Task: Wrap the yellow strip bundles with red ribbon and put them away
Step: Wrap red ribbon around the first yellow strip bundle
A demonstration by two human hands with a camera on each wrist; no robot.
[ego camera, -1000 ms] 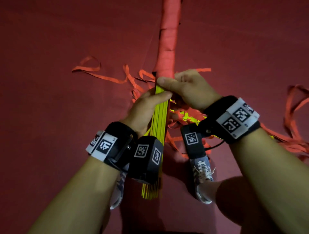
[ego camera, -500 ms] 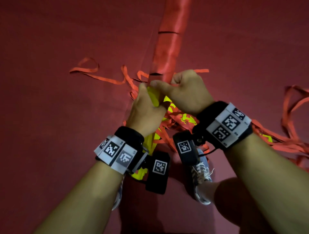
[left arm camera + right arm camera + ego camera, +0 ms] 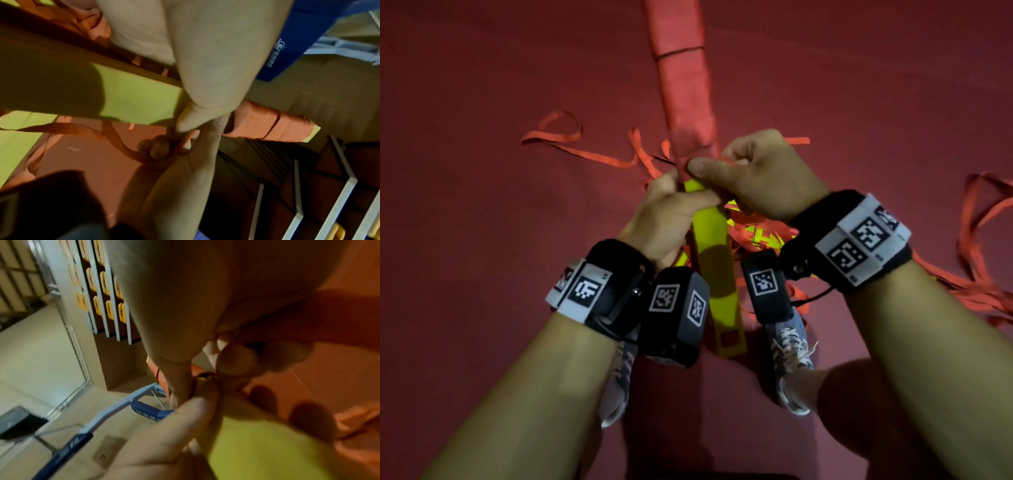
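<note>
A long yellow strip bundle is held up between both hands, its flat face toward me. Its far part is wound in red ribbon; the near part is bare yellow. My left hand grips the bundle just below the wrapped part, thumb across the yellow face. My right hand pinches the ribbon against the bundle at the edge of the wrap. In the left wrist view the bundle runs to the wrapped end. The right wrist view shows yellow strip under the thumb.
Loose red ribbon lies tangled on the red floor ahead, with more ribbon at the right. Yellow strips lie among it under my hands. My shoes stand below. A blue box and shelving stand around.
The bundle has turned in my hands from edge-on to its flat face. My right thumb now presses the ribbon at the wrap's edge, and my left thumb lies across the yellow.
</note>
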